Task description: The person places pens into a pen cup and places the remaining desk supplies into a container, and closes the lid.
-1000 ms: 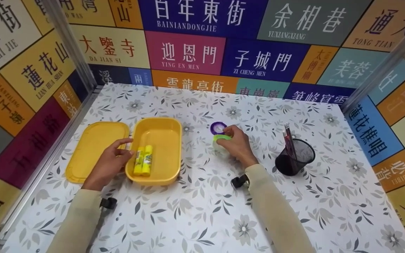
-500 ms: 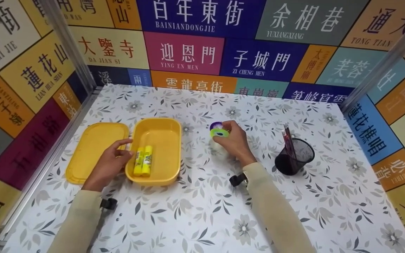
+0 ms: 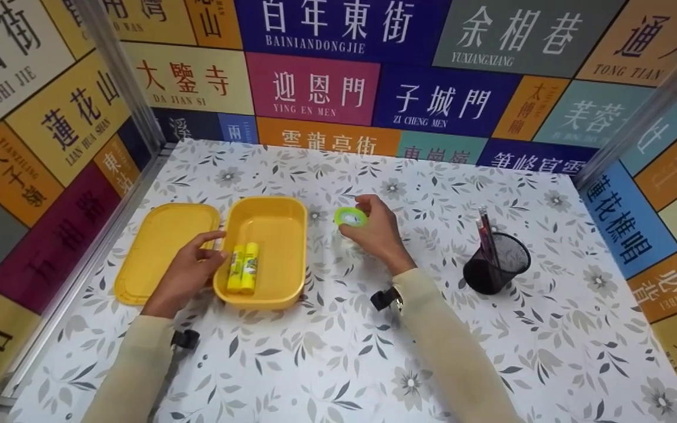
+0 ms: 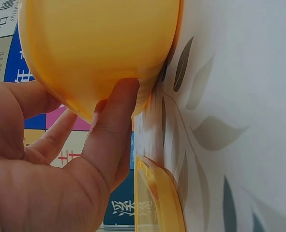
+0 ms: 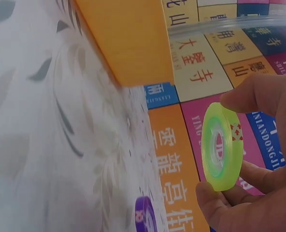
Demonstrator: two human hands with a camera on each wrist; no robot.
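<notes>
My right hand (image 3: 376, 229) pinches a roll of tape (image 5: 222, 145) with a bright green rim between thumb and fingers, held up off the table. A purple roll of tape (image 5: 143, 215) lies on the table beyond it; the head view has it hidden by the hand. To the left, a yellow plastic box (image 3: 280, 252) stands without its lid, two yellow glue sticks (image 3: 243, 269) side by side in it. The left hand (image 3: 188, 267) rests against the box's left side, extended fingertips (image 4: 126, 92) touching its outer wall.
A flat yellow lid (image 3: 156, 247) lies left of the box, partly under the left forearm's reach. On the right a black mesh pen holder (image 3: 494, 267) leans, with several pencils (image 3: 487, 238) in it. Sign-covered walls (image 3: 315, 88) enclose the flowered tabletop (image 3: 291, 364).
My right hand has lifted the green tape roll and carried it leftward toward the box. The purple roll has passed out of sight in the head view. The left hand stays by the box.
</notes>
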